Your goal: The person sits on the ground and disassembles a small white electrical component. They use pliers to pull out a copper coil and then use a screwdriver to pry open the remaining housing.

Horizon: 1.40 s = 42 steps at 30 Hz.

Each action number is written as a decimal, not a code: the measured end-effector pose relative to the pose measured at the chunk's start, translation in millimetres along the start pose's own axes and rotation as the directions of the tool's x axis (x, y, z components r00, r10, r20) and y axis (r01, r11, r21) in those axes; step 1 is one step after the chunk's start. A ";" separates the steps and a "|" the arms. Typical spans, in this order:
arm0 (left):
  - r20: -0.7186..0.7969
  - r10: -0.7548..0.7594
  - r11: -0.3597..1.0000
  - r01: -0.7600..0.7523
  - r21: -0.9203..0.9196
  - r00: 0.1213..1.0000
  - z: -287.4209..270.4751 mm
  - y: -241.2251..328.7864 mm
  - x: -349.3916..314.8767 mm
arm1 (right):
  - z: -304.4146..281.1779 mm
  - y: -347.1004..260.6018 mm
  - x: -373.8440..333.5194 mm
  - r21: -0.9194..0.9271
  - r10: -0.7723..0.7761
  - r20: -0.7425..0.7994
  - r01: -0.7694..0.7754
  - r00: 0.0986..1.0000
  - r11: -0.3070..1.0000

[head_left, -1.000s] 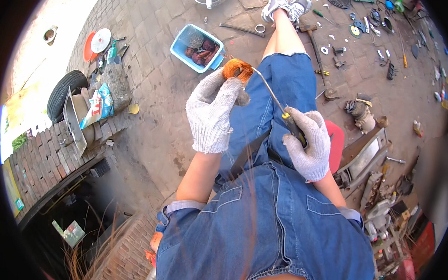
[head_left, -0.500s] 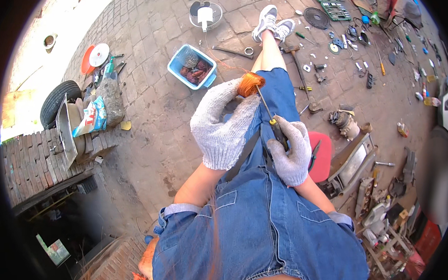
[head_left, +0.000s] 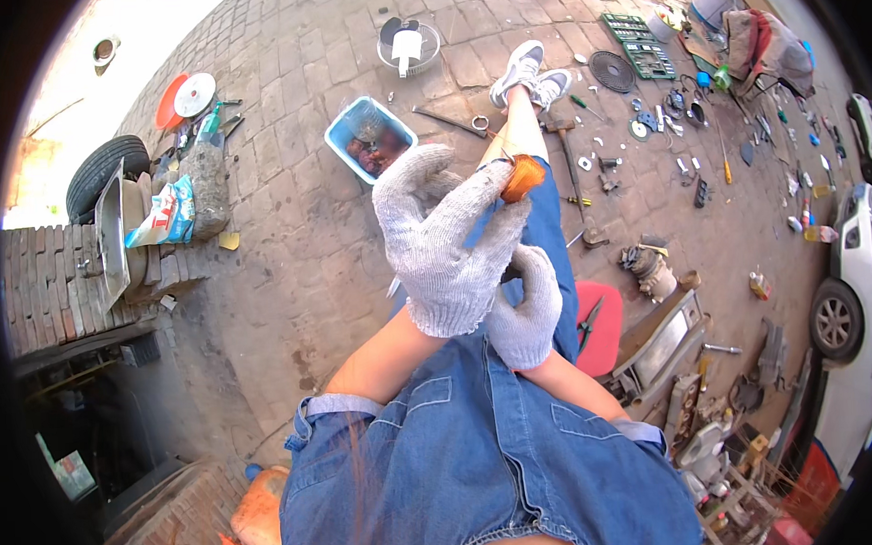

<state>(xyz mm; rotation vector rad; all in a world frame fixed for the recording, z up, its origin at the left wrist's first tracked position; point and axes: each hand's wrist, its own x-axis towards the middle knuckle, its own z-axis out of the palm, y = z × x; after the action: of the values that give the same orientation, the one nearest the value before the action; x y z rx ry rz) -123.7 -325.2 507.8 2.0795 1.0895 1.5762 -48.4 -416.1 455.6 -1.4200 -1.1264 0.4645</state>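
Both of my hands wear whitish knit gloves. My left hand (head_left: 445, 248) pinches a coil of copper wire (head_left: 523, 178) between its fingertips, above my denim-covered legs. The coil is bright orange, and its side faces up and to the right. Just below and partly behind the left hand, my right hand (head_left: 529, 312) is curled closed. A bit of a dark screwdriver handle shows in its grip; the shaft is hidden behind the left hand.
A blue basin (head_left: 374, 140) with reddish-brown pieces stands beyond my left hand. A hammer (head_left: 568, 157) lies right of my feet. Pliers rest on a red seat (head_left: 601, 329) at my right. Tools and small parts are strewn about the brick paving; a green socket set (head_left: 639, 46) lies far right.
The coil has turned and shifted slightly right and down. My right hand has moved left, partly behind the left hand, and the screwdriver shaft has left the coil's edge and gone out of sight.
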 end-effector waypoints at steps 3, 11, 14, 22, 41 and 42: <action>-0.007 0.137 0.986 -0.135 0.100 0.991 -2.5 -10.3 3.7 | 1.9 0.5 0.7 -0.031 0.001 0.018 0.000 1.000 1.000; 0.146 0.196 0.979 -0.202 0.027 0.970 -13.2 -9.5 18.6 | -0.5 -0.9 -0.5 -0.045 0.008 0.013 -0.007 1.000 0.999; 0.155 0.165 0.986 -0.160 -0.045 0.974 -9.1 -11.9 16.5 | -0.6 -3.2 -1.1 -0.027 0.036 -0.007 -0.037 0.999 0.999; 0.122 0.079 0.996 -0.075 -0.038 0.989 -8.0 -4.9 9.7 | -0.1 -2.6 -2.2 -0.071 -0.017 -0.014 0.016 1.000 0.997; 0.169 0.075 0.983 -0.044 -0.177 0.983 -11.3 0.4 18.3 | 6.7 3.6 5.8 -0.064 -0.119 -0.089 0.114 0.989 0.991; 0.160 0.083 0.983 -0.055 -0.175 0.984 -10.9 -0.2 18.5 | 6.9 3.5 4.4 -0.026 -0.086 -0.093 0.083 0.992 0.996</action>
<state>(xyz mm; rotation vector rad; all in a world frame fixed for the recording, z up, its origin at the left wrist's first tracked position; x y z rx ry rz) -131.9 -313.7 524.0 2.1096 0.8045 1.4403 -50.9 -408.1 452.3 -1.3934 -1.1138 0.3226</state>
